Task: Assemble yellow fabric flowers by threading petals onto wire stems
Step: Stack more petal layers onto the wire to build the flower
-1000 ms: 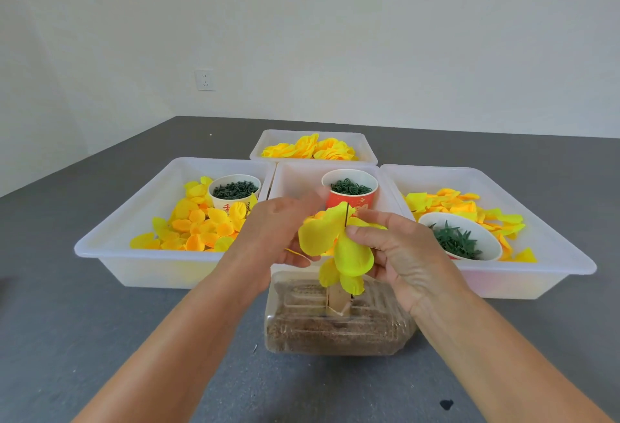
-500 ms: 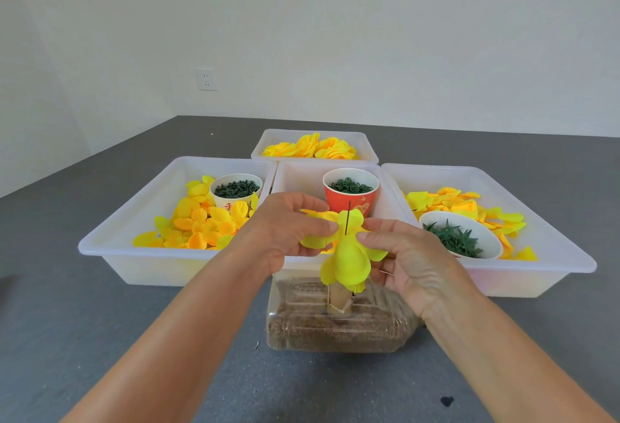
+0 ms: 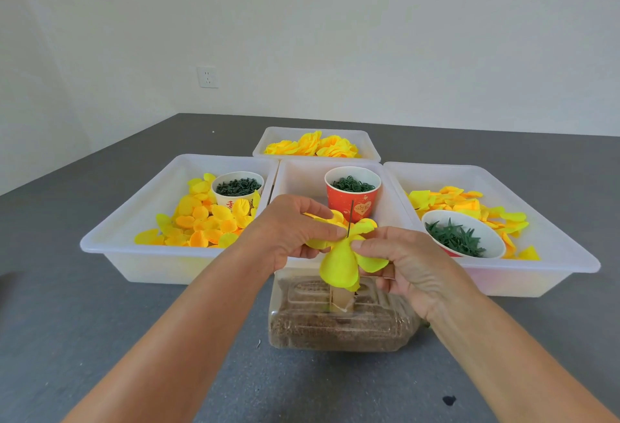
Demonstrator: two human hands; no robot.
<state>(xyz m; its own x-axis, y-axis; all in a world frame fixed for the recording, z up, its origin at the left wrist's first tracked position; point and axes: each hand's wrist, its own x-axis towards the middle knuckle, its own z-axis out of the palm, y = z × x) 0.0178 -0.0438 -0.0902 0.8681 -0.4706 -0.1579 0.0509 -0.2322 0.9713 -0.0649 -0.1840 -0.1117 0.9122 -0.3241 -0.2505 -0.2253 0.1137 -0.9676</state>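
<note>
— Petals (image 3: 339,263) first, since they're the job: where do they sit among the big things?

— Start with the grey worktop (image 3: 84,338). On it stand three white trays in a row, left tray (image 3: 141,218), middle tray (image 3: 295,177), right tray (image 3: 550,248), and a far tray (image 3: 365,140) behind them with finished yellow flowers (image 3: 312,147). Loose petals lie in the left and right trays.

— And nearer?

— A clear box of brown grain (image 3: 335,328) stands in front of the middle tray (a small wooden block pokes up from it). Above that, both hands meet at the yellow petals, threaded on the thin dark wire stem (image 3: 350,218), which rises upright out of them.

— How do the hands hold?

— The left hand (image 3: 288,231) has fingers curled, pinching a petal at the wire. The right hand (image 3: 399,258) pinches petals from the other side, thumb and forefinger closed.

— Smaller bits?

— A red cup (image 3: 352,201), a white cup (image 3: 235,201) and a bowl (image 3: 493,238) hold dark green pieces.
</note>
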